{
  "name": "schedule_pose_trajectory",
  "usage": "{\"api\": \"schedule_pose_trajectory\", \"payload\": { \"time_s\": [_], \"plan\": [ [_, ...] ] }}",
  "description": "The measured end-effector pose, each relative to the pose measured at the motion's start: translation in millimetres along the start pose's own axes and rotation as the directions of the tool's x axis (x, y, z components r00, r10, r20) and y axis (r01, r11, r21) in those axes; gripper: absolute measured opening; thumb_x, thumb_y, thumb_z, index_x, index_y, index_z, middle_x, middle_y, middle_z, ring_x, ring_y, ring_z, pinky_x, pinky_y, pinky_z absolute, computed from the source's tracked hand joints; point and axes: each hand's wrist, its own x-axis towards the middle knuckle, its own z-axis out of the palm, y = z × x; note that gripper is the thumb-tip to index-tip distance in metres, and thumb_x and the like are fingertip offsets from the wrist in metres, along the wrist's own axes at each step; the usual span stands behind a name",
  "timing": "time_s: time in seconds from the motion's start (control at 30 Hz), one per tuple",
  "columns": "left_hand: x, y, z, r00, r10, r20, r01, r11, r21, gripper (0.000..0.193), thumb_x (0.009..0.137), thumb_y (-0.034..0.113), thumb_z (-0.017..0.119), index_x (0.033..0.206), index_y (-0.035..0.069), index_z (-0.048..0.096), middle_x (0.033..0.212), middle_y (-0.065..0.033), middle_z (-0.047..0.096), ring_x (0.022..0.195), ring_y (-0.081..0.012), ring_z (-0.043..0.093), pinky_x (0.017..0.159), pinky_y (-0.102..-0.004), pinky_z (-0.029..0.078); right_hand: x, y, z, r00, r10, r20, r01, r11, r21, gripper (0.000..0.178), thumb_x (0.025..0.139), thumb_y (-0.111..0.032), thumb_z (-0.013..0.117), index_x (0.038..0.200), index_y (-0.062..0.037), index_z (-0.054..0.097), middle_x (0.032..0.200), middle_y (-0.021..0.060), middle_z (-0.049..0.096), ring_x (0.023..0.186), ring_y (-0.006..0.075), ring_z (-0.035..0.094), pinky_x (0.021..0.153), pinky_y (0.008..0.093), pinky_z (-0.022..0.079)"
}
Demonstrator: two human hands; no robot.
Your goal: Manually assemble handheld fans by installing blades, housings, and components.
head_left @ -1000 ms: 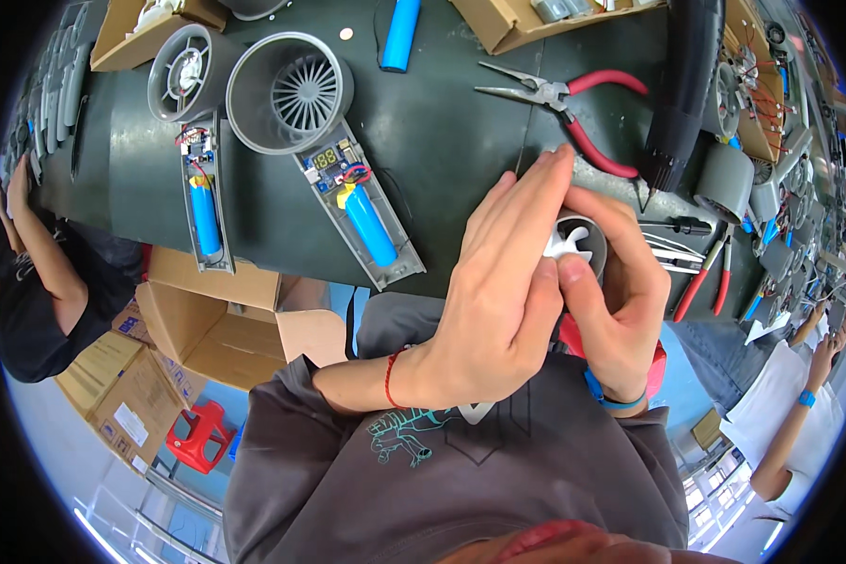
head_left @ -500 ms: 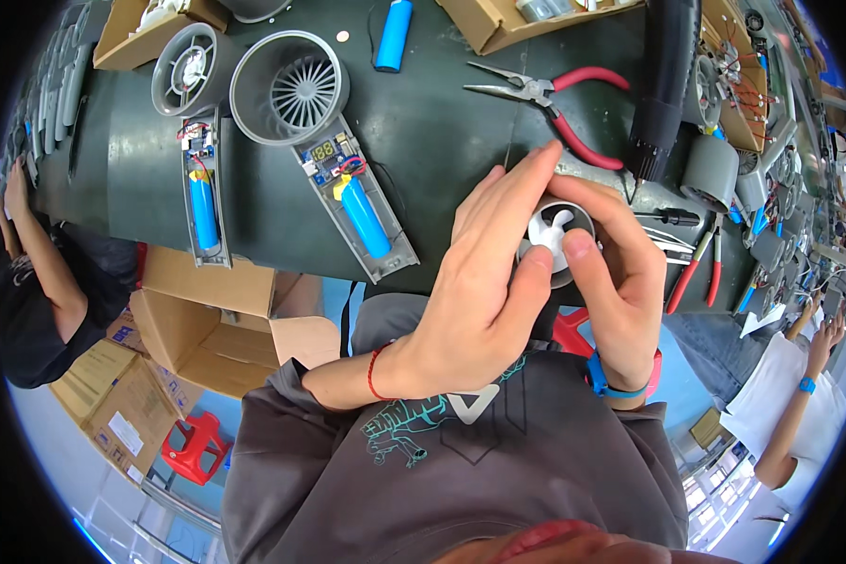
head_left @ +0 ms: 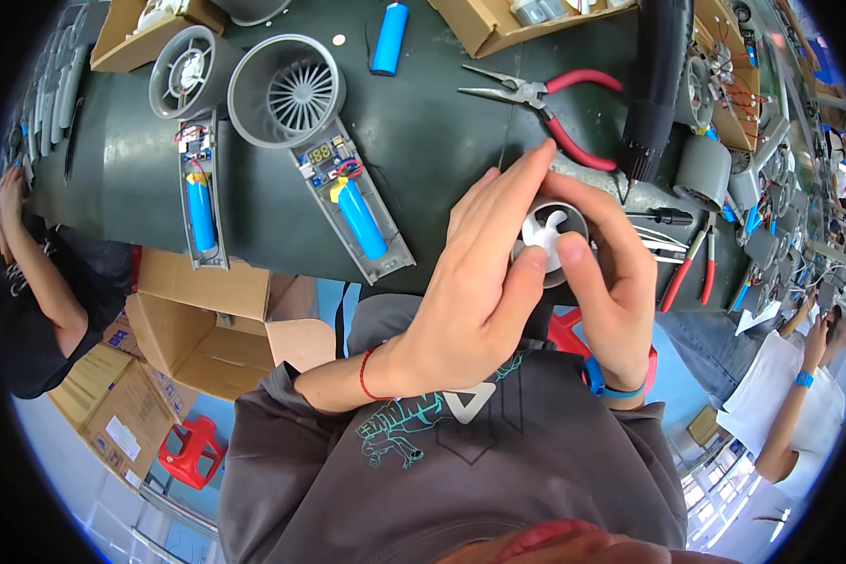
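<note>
Between my two hands, close in front of my chest, is a small grey round fan housing (head_left: pixel 580 218) with a white fan blade (head_left: pixel 546 227) inside it. My left hand (head_left: pixel 479 287) is pressed along the housing's left side, fingers stretched forward, its thumb at the blade's lower edge. Curled round the right side is my right hand (head_left: pixel 622 273), its thumb tip beside the blade. The fingers hide most of the housing's outer wall.
Ahead lie red-handled needle-nose pliers (head_left: pixel 526 92), a black electric screwdriver (head_left: pixel 658 103) and a blue battery (head_left: pixel 388 39). Two opened grey fan bodies (head_left: pixel 336 94) (head_left: pixel 157 85) with circuit boards stand at left. Red-handled tongs (head_left: pixel 696 263) and tweezers (head_left: pixel 665 246) lie right. Co-workers sit on both sides.
The picture has shifted very slightly to the left. Both hands keep the same grip on the fan housing, thumbs at the blade.
</note>
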Motion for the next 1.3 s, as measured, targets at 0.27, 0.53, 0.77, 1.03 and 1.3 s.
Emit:
{"api": "schedule_pose_trajectory", "payload": {
  "time_s": [0.27,0.53,0.77,1.03,1.3],
  "plan": [
    [-7.3,26.6,-13.8,0.987,0.159,-0.036,-0.150,0.970,0.189,0.076,0.077,0.014,0.062,0.139,-0.011,0.026,0.142,-0.0263,0.036,0.135,-0.0331,0.034,0.109,-0.0384,0.028,-1.2,-3.3,-1.0,0.994,-0.106,0.030,0.109,0.983,-0.149,0.071,0.064,0.000,0.072,0.131,-0.0031,0.049,0.128,0.0145,0.054,0.119,0.0288,0.048,0.098,0.0366,0.039],
    [-19.0,25.2,-49.4,0.805,0.277,-0.524,0.205,0.699,0.685,0.080,0.068,0.002,0.076,0.136,-0.001,0.035,0.132,-0.0220,0.036,0.120,-0.0355,0.036,0.100,-0.0407,0.034,1.1,-8.5,-6.8,0.980,-0.170,-0.098,0.177,0.982,0.060,0.075,0.064,-0.021,0.081,0.126,0.0059,0.048,0.124,0.0148,0.050,0.112,0.0261,0.055,0.096,0.0346,0.043],
    [-14.6,16.6,-49.1,0.873,0.104,-0.477,0.187,0.831,0.524,0.078,0.068,-0.006,0.066,0.138,-0.003,0.032,0.124,-0.0219,0.043,0.101,-0.0356,0.052,0.085,-0.0405,0.044,38.2,-60.0,9.7,0.916,-0.340,-0.212,0.300,0.933,-0.199,0.086,0.078,-0.048,0.071,0.137,0.0021,0.035,0.127,0.0168,0.051,0.112,0.0240,0.055,0.092,0.0343,0.046],
    [-15.6,14.4,-48.7,0.920,0.123,-0.371,0.170,0.730,0.662,0.049,0.076,0.002,0.064,0.124,0.001,0.051,0.099,-0.0141,0.057,0.084,-0.0311,0.055,0.069,-0.0392,0.041,87.7,-72.1,46.6,0.828,-0.549,-0.114,0.413,0.734,-0.540,0.046,0.086,-0.019,0.069,0.124,-0.0051,0.047,0.103,0.0103,0.058,0.086,0.0139,0.057,0.069,0.0243,0.047],
    [-18.2,20.9,-43.1,0.906,-0.069,-0.418,0.189,0.949,0.251,0.038,0.084,0.011,0.065,0.117,-0.001,0.052,0.092,-0.0204,0.064,0.078,-0.0380,0.064,0.064,-0.0393,0.050,83.9,-63.2,50.0,0.902,-0.304,-0.307,0.238,0.943,-0.234,0.051,0.083,-0.023,0.073,0.118,-0.0009,0.044,0.101,0.0114,0.053,0.086,0.0154,0.057,0.065,0.0268,0.047]
  ]
}}
